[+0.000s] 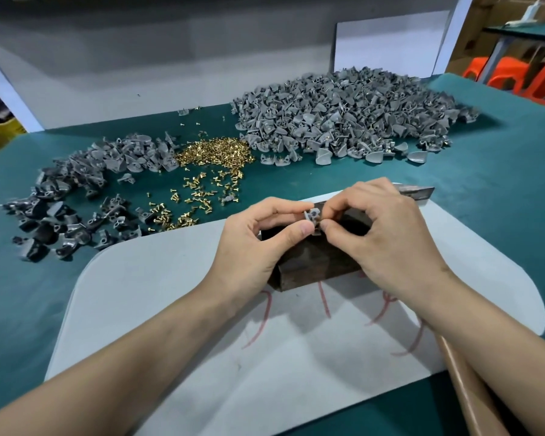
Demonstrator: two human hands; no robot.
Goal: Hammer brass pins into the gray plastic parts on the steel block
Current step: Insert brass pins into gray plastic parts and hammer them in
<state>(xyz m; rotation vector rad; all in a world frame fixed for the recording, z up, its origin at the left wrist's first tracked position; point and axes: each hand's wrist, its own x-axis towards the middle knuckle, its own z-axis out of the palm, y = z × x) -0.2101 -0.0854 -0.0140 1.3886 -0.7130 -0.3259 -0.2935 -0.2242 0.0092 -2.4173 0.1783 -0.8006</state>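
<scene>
A dark steel block [312,262] lies on a pale grey mat [170,294] in front of me. Over its top, my left hand [258,240] pinches a small gray plastic part [312,214] between thumb and fingers. My right hand [387,237] meets it from the right, its thumb and forefinger pinched at the part's lower edge, where a bit of brass shows. A hammer lies under my right hand: its head [417,191] pokes out beyond the fingers and its wooden handle [466,391] runs toward me along my right forearm.
Loose brass pins [214,152] are scattered on the green table. A big heap of gray parts [343,114] lies at the back right, and a smaller spread of gray parts [76,196] at the left. Orange stools [513,73] stand beyond the table's far right edge.
</scene>
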